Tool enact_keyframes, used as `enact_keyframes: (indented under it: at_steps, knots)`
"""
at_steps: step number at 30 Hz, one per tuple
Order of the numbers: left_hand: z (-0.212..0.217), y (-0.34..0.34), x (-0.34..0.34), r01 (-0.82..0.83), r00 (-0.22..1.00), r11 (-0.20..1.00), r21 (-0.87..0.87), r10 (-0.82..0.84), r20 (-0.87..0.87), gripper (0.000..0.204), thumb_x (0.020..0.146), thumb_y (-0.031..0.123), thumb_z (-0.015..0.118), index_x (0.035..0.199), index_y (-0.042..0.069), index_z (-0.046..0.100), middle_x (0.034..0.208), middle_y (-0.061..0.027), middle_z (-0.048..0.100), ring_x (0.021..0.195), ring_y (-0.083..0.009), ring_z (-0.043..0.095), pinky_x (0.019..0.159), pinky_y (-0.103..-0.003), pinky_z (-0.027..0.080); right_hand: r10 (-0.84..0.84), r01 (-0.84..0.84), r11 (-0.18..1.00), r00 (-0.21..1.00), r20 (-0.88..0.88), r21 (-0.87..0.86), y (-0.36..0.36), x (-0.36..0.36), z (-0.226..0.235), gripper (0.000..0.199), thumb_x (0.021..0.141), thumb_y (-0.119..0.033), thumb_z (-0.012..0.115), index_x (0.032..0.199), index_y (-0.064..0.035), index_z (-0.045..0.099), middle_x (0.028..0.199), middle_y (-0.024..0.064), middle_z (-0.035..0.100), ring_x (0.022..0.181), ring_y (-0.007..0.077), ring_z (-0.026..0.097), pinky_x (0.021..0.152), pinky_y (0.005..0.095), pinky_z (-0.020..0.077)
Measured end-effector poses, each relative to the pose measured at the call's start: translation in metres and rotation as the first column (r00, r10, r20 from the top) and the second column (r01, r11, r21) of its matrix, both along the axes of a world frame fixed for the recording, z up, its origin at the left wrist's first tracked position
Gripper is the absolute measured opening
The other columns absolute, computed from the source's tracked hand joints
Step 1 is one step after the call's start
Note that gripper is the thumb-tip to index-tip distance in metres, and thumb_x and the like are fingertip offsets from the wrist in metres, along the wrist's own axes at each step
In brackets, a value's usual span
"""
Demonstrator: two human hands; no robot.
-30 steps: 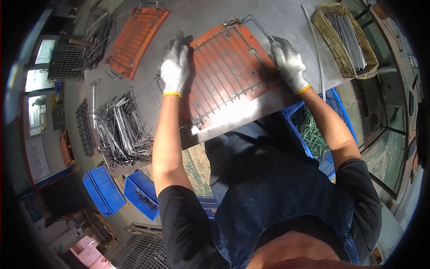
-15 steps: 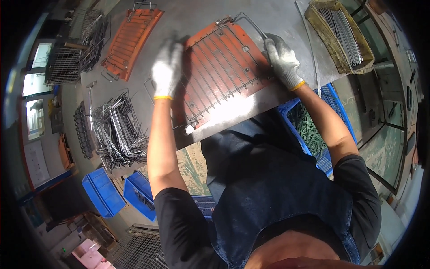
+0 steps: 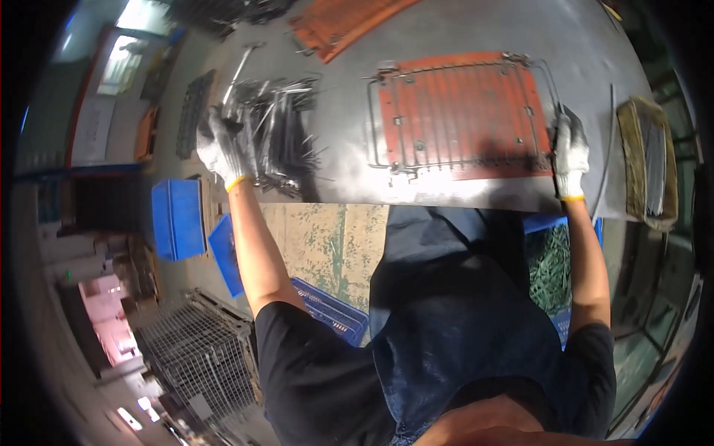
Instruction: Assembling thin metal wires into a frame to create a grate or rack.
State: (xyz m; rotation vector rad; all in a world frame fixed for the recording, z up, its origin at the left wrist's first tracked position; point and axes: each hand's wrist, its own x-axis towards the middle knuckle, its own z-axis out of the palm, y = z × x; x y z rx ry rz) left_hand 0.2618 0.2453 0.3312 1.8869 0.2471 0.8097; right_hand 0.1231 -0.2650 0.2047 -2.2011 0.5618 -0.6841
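A red jig plate lies flat on the metal table, with a grid of thin wire rods set across it. A bent wire frame runs round its edge. My right hand, in a white glove with dark fingers, is closed at the plate's right side on the wire frame. My left hand, gloved alike, is over the left edge of a pile of loose metal wire pieces. Its fingers lie by the lower end of a thin hammer-like tool; blur hides whether they hold it.
A second red jig plate lies at the far edge. To the right stands a worn box of straight rods. Below the table are a blue crate of green strips, blue bins and a wire mesh cage.
My left hand has left the red jig plate and moved left to the wire pile. The view has turned, and the plate now lies squarer to the table edge. My right hand stays at its right side.
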Motion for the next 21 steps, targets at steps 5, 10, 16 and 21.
enact_keyframes:
  at_steps: [5, 10, 16, 21]
  knots:
    - [-0.046, -0.025, -0.024, 0.14, 0.913, 0.659, 0.739, 0.203, -0.354, 0.046, 0.086, 0.049, 0.049, 0.101, 0.008, 0.064, 0.08, -0.0141, 0.065, 0.066, -0.0238, 0.063, 0.057, -0.035, 0.049, 0.011, -0.001, 0.994, 0.995, -0.095, 0.105, -0.056, 0.001, -0.006, 0.036, 0.091, -0.034, 0.047, 0.109, -0.0041, 0.057, 0.077, 0.0106, 0.063, 0.065, 0.0201, 0.059, 0.061, 0.0337, 0.0459]
    - [-0.075, -0.062, -0.002, 0.405, 0.768, 0.446, 0.798, 0.308, -0.562, 0.042, 0.083, 0.048, 0.053, 0.091, 0.008, 0.063, 0.091, -0.0167, 0.064, 0.084, -0.0329, 0.062, 0.07, -0.043, 0.049, 0.025, -0.023, 0.99, 1.0, -0.008, 0.142, -0.057, 0.005, -0.004, 0.034, 0.092, -0.031, 0.048, 0.11, -0.0028, 0.057, 0.076, 0.0065, 0.062, 0.064, 0.0139, 0.056, 0.058, 0.0301, 0.0451]
    - [-0.08, -0.08, 0.004, 0.413, 0.748, 0.519, 0.749, 0.276, -0.604, 0.045, 0.081, 0.048, 0.055, 0.092, 0.006, 0.063, 0.091, -0.0191, 0.064, 0.086, -0.0343, 0.062, 0.073, -0.045, 0.048, 0.026, -0.038, 0.984, 0.997, 0.067, 0.175, -0.066, 0.006, -0.019, 0.036, 0.092, -0.032, 0.049, 0.112, -0.0034, 0.056, 0.078, 0.0019, 0.055, 0.059, 0.0079, 0.051, 0.05, 0.0234, 0.0411]
    - [-0.072, -0.08, -0.003, 0.455, 0.73, 0.559, 0.694, 0.212, -0.65, 0.047, 0.078, 0.047, 0.059, 0.09, 0.003, 0.065, 0.085, -0.0207, 0.065, 0.083, -0.0357, 0.063, 0.072, -0.043, 0.049, 0.009, -0.01, 0.994, 1.0, 0.009, 0.112, -0.06, 0.005, -0.01, 0.033, 0.091, -0.03, 0.048, 0.109, -0.0035, 0.058, 0.077, 0.0073, 0.062, 0.061, 0.0136, 0.055, 0.057, 0.0297, 0.0446]
